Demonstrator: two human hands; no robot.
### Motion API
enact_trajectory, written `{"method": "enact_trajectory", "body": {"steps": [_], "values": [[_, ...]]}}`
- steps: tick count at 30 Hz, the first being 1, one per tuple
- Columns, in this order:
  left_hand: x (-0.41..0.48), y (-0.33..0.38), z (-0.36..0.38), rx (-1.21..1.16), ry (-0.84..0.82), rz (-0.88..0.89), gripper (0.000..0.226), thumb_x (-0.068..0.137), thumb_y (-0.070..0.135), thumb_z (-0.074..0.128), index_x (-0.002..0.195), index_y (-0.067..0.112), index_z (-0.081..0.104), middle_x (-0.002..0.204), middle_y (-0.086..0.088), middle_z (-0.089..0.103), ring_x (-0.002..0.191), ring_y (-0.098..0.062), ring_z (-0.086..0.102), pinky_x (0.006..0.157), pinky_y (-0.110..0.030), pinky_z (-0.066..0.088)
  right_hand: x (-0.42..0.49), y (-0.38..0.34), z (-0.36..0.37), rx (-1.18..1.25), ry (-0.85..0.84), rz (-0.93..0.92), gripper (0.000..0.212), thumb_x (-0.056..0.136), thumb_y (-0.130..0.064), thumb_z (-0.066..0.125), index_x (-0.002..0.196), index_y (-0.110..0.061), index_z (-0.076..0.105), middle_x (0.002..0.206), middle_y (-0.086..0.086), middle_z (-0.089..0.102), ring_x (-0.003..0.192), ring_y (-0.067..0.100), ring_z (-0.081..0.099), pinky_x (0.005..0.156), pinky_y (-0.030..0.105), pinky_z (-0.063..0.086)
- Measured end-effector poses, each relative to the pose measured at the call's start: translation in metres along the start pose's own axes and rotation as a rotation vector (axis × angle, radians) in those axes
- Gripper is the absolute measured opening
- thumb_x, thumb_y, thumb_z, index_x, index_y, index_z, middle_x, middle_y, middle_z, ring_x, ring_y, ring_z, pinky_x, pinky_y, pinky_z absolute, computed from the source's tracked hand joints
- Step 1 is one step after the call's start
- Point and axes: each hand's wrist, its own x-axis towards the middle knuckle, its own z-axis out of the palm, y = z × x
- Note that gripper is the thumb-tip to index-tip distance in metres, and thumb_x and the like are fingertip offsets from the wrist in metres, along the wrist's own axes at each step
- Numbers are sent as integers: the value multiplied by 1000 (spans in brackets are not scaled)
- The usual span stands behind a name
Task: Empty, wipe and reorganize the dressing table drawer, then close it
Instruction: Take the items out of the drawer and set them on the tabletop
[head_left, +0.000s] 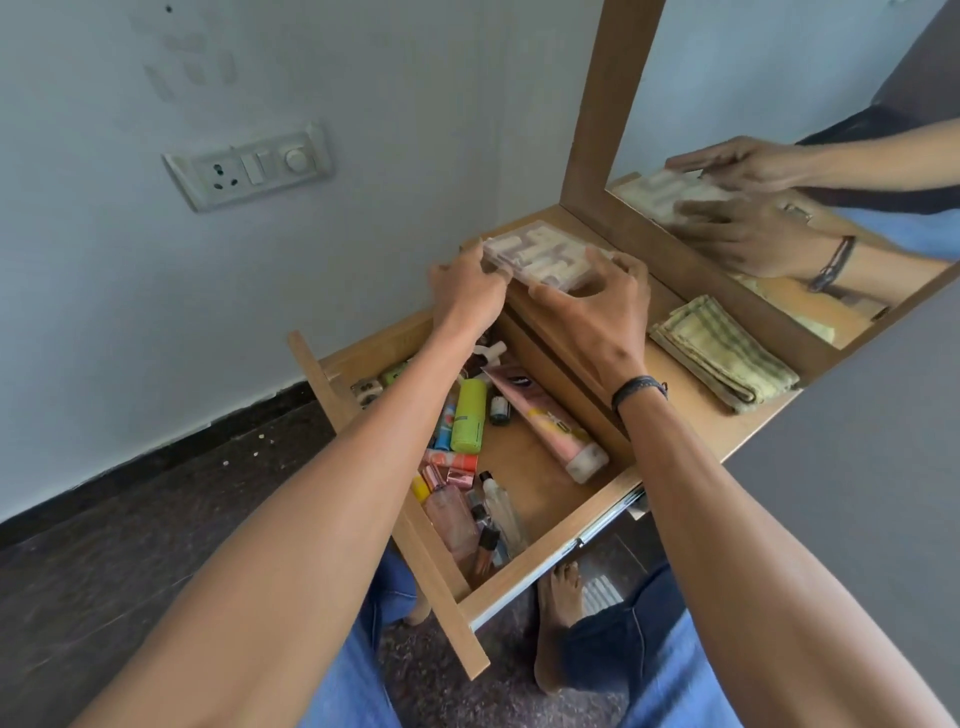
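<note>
The left hand (467, 291) and right hand (597, 312) each gripped an end of the clear compartment box (540, 254) at the worktop's (675, 389) far left corner, beyond the open drawer (550, 561). It looked light, rigid and slippery, best held level by its edges.

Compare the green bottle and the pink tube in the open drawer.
The green bottle is short and cylindrical; the pink tube is longer and flattened, widening toward its whitish cap. The bottle lies left of the tube, among smaller items. Both lie on their sides in the drawer, neither held.
</note>
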Motion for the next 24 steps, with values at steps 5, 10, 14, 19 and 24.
{"method": "enact_trajectory", "body": {"steps": [5, 10, 14, 19, 24], "values": [[21, -1, 12, 148, -94, 29, 40, 93, 30, 59, 133, 29, 57, 127, -6, 61, 132, -28, 43, 107, -42, 43, 14, 4, 5, -60, -18, 42, 96, 68, -61, 81, 149, -22, 50, 148, 5, 42, 140, 22, 38, 116, 36, 33], [30, -2, 25, 317, -43, 59, 51, 94, 42, 61, 141, 26, 50, 143, -13, 49, 143, -31, 26, 110, -43, 34, 17, 7, 10, -107, -19, 84, 86, 74, -57, 81, 148, -25, 50, 164, 11, 28, 150, 29, 27, 119, 41, 26], [36, 3, 33, 355, -42, 100, 53, 96, 41, 61, 144, 26, 48, 144, -15, 46, 145, -33, 20, 113, -46, 27, 19, 4, 8, -113, 0, 93, 73, 81, -51, 79, 145, -25, 54, 169, 6, 17, 150, 28, 29, 119, 42, 28], [46, 12, 43, 415, -32, 131, 49, 95, 37, 60, 142, 26, 50, 148, -13, 46, 149, -32, 14, 117, -52, 19, 20, 6, 7, -84, 63, 84, 51, 91, -29, 72, 140, -20, 60, 166, 0, 26, 148, 22, 35, 116, 36, 30], [48, 7, 46, 416, -24, 139, 58, 94, 37, 60, 148, 23, 44, 152, -14, 41, 150, -31, 13, 118, -54, 18, 20, 6, 8, -100, 43, 91, 51, 95, -28, 69, 144, -20, 56, 162, -1, 35, 145, 24, 38, 116, 38, 30]]}}
